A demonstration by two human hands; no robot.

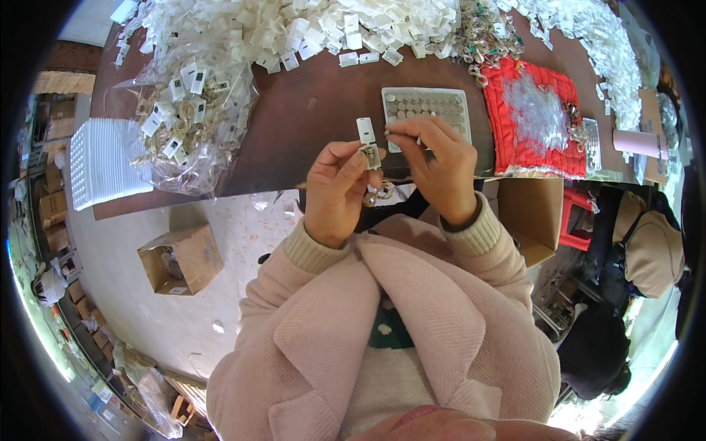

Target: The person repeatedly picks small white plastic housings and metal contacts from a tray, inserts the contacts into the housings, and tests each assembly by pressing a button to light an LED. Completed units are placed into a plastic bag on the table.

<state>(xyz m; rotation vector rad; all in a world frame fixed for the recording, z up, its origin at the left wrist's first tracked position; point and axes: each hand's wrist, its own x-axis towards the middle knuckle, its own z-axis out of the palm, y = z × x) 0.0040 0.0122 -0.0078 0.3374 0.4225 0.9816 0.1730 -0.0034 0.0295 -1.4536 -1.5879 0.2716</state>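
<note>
You hold the work, a small white case (371,156), over the front edge of the brown bench (316,99), with its flap (365,130) standing open and pointing away from you. Your left hand (335,187) grasps the case between thumb and fingers. Your right hand (443,163) is just beside it, thumb and forefinger pinched on a small grey piece (388,133), too small to identify; the piece is near the case and apart from it. Metal rings (383,192) show below your left hand; whether they are attached to the case cannot be told. Beyond your right hand lies a pale tray (424,90) bearing rows of round discs (426,104). To its right, a red cloth (507,151) carries a heap of clear plastic pieces (540,106). A clear bag (234,103) of white cases lies at the left of the bench, overlapping a ribbed white stack (107,165). A large pile (353,29) of white pieces covers the far side.
</note>
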